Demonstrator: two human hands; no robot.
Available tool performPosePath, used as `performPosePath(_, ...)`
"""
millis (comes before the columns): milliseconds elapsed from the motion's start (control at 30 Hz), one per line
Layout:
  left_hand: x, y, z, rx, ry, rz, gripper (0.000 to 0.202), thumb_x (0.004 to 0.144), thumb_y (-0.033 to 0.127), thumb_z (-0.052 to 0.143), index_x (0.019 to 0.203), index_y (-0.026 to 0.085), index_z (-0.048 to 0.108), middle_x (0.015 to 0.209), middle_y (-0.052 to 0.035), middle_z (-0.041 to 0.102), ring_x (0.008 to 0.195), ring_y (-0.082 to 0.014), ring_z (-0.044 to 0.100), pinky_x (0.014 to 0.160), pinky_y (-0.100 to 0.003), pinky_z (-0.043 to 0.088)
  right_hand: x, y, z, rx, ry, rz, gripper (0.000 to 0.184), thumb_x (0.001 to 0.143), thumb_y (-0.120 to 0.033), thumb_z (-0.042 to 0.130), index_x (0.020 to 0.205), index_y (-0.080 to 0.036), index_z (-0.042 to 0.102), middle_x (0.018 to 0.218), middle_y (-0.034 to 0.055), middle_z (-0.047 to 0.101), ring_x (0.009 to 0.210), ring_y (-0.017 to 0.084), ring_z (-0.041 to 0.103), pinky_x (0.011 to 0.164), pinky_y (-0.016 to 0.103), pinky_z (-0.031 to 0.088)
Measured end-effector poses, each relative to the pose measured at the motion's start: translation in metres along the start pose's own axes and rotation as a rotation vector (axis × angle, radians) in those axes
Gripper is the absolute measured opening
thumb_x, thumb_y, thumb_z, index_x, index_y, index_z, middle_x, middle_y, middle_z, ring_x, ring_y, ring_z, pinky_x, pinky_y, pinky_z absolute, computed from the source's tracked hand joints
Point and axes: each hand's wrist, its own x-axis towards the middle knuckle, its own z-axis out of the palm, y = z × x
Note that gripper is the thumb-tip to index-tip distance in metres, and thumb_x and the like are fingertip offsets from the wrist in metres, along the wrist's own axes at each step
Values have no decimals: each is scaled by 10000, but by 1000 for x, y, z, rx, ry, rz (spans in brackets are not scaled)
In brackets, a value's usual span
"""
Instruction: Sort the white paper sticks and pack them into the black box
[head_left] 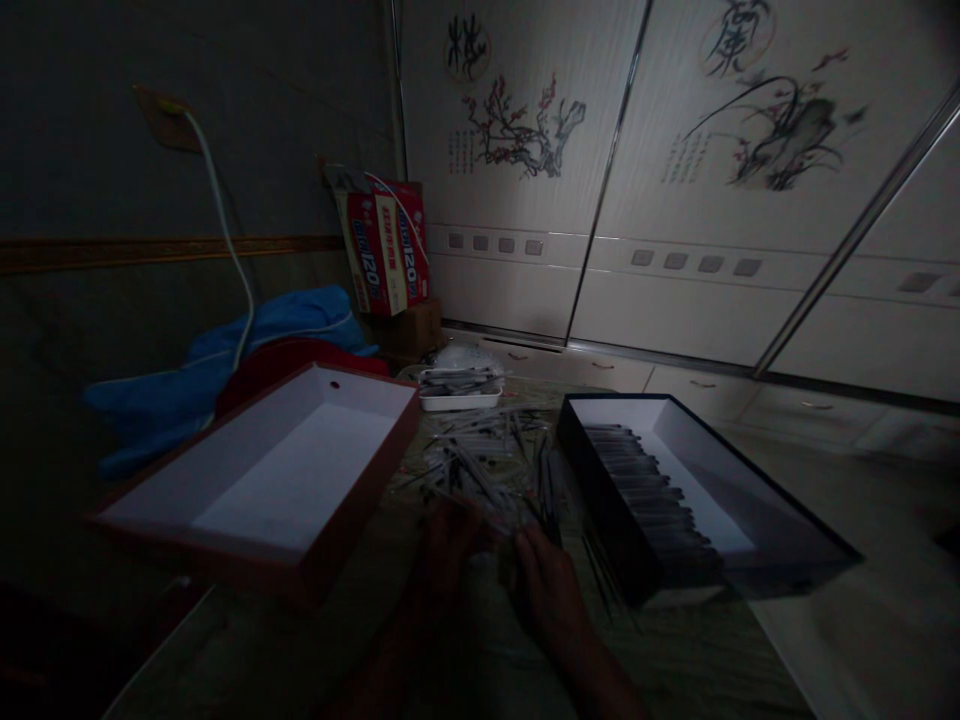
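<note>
In the dim middle of the head view, my left hand (448, 545) and my right hand (546, 578) are close together over the table (487, 665). The fingers of both are curled in. Between them is something pale and thin that blur keeps me from making out. Just beyond my fingers lies a loose heap of thin clear and dark sticks that look like pens (476, 470). A black box (607, 510) with a white inside stands to the right, with bundles of similar dark sticks (649, 490) in a row along its left side.
On the left stands a red box (360, 500) with a white inside. A white tray (461, 402) of more sticks is behind the heap. Blue cloth (225, 350), a red-and-yellow carton (386, 250) and a hanging white cable (221, 215) are farther back, before sliding cabinet doors (510, 290).
</note>
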Motion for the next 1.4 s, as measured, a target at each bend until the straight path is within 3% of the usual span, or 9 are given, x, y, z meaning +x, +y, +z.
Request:
performPosePath(333,-3,7,3,23,10,10,297,609,382,717,738,162,564,641,5,653,576,-160,624,575,-283,505,-1,-12,-3,9,-10,40,297,895,-417,352,754,-204,502,601,-18,544,536,128,527,502,205,384)
performPosePath(567,-1,7,1,109,-16,41,267,632,387,695,709,168,562,585,17,626,544,-153,602,560,-270,487,-2,-9,-1,48,-26,88,477,916,-468,242,594,-206,477,453,-34,482,416,108,478,452,192,386)
performPosePath(667,0,6,1,183,-29,73,229,650,372,676,696,171,575,591,9,627,564,-162,601,581,-282,489,-2,-10,-4,38,-35,77,417,905,-452,311,732,-176,572,586,2,601,538,127,577,528,203,446)
performPosePath(767,-1,2,4,312,-104,156,159,648,311,674,699,172,614,676,-15,652,667,-181,612,652,-287,487,-1,-10,-7,-31,24,-58,328,863,-388,446,1081,-176,569,1008,73,653,918,180,611,773,265,477)
performPosePath(833,-1,0,8,425,-141,200,129,678,283,641,750,176,636,752,-34,662,737,-195,612,698,-296,482,1,-6,-8,-47,32,-116,338,869,-351,435,1132,-184,567,1107,89,628,1015,193,581,854,293,457)
performPosePath(967,4,2,16,743,-122,338,195,736,211,550,916,196,624,926,-70,646,884,-227,588,804,-358,457,5,5,-15,-113,259,-10,339,882,-356,386,1012,-149,622,1012,119,662,931,210,612,807,313,475)
performPosePath(1033,12,3,20,1002,-204,445,218,735,152,526,925,199,621,961,-79,631,948,-240,558,853,-387,427,7,9,-19,-158,383,69,361,880,-387,376,989,-136,612,959,126,667,878,217,617,763,317,478)
performPosePath(1200,35,-3,33,1488,-432,624,256,747,101,475,955,166,609,970,-109,610,947,-256,521,840,-400,407,8,10,-24,-201,414,68,381,888,-402,348,995,-128,590,945,134,660,863,219,611,750,315,463)
performPosePath(1400,50,-20,33,1435,-435,618,223,721,54,435,812,156,610,895,-110,600,913,-241,514,844,-390,392,7,12,-23,-225,451,61,393,885,-406,361,1009,-119,599,979,145,660,890,227,617,761,315,463)
